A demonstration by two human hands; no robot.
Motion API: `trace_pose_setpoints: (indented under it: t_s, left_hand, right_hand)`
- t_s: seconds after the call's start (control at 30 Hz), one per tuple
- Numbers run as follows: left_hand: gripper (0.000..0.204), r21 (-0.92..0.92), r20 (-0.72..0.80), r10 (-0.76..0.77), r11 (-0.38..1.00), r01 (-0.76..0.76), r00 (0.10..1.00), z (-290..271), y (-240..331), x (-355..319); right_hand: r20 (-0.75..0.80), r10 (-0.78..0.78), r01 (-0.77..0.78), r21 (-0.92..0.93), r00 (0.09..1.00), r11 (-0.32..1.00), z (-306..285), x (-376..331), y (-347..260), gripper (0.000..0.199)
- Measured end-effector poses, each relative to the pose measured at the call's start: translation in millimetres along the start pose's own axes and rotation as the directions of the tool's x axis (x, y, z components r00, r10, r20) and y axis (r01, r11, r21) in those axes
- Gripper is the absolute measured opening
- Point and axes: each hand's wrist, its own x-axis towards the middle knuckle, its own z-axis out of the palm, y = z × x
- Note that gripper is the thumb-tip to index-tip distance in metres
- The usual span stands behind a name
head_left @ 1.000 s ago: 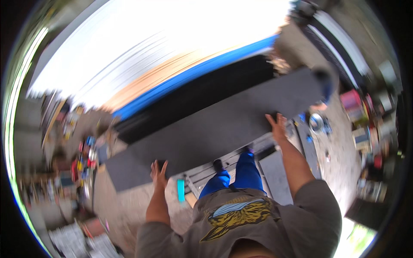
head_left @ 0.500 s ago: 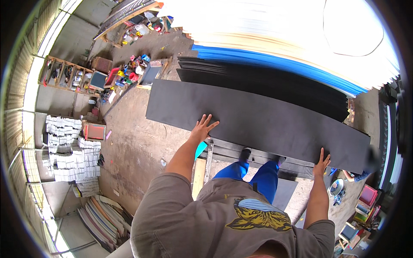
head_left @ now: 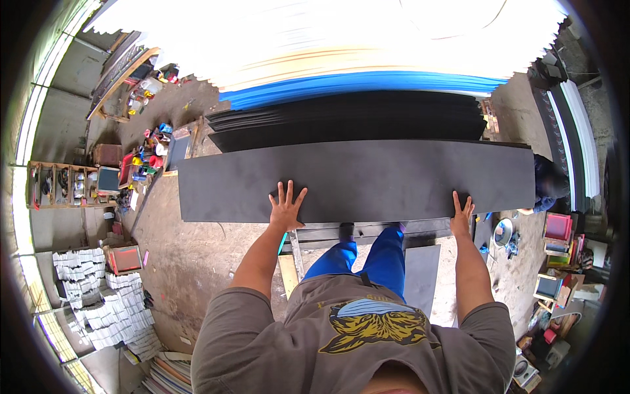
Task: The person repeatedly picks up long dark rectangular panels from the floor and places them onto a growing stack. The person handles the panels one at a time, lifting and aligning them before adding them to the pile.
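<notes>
A long, dark grey-black sheet or board lies across in front of me, its near edge toward my body. My left hand rests flat on it left of the middle, near that edge, with fingers spread. Toward the sheet's right end, my right hand touches the same edge, fingers stretched out and apart. Under the near edge, more dark boards show around my feet. Just beyond the far edge rises a stack of black sheets.
Blue sheets and bright white ones lie over the black stack. Another person is by the sheet's right end. White bundles are piled at left, near cluttered wooden shelves. A round bucket stands at right.
My view has turned, so the dark sheet now lies nearly level instead of slanting down to the right. Both hands stay flat on it. The person at right shows more.
</notes>
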Motion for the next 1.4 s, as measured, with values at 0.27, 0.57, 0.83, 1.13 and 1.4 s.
trace_pose_setpoints:
  t_s: [0.27,0.57,0.83,1.13,1.4]
  left_hand:
    - [0.141,-0.056,-0.023,-0.019,0.998,0.018,1.000,9,5,-1]
    - [0.139,-0.103,-0.087,-0.034,0.994,0.025,0.996,23,2,4]
    - [0.139,-0.107,-0.040,-0.107,0.989,0.102,0.993,22,2,-5]
    - [0.141,-0.068,-0.024,-0.109,0.992,0.107,0.994,18,3,-2]
    - [0.142,-0.084,0.018,-0.143,0.986,0.144,0.990,2,30,4]
  right_hand:
    - [0.000,-0.012,0.012,-0.001,1.000,1.000,1,-5,-3,0.119]
    - [-0.023,-0.101,0.102,0.037,0.995,0.994,-8,-4,-6,0.115]
    - [0.232,-0.063,0.067,-0.009,0.971,0.998,-59,-13,-40,0.113]
    - [0.139,-0.011,0.019,-0.058,0.990,0.998,-25,-7,-26,0.111]
    - [0.264,0.185,-0.156,-0.125,0.947,0.980,-50,-15,-76,0.116]
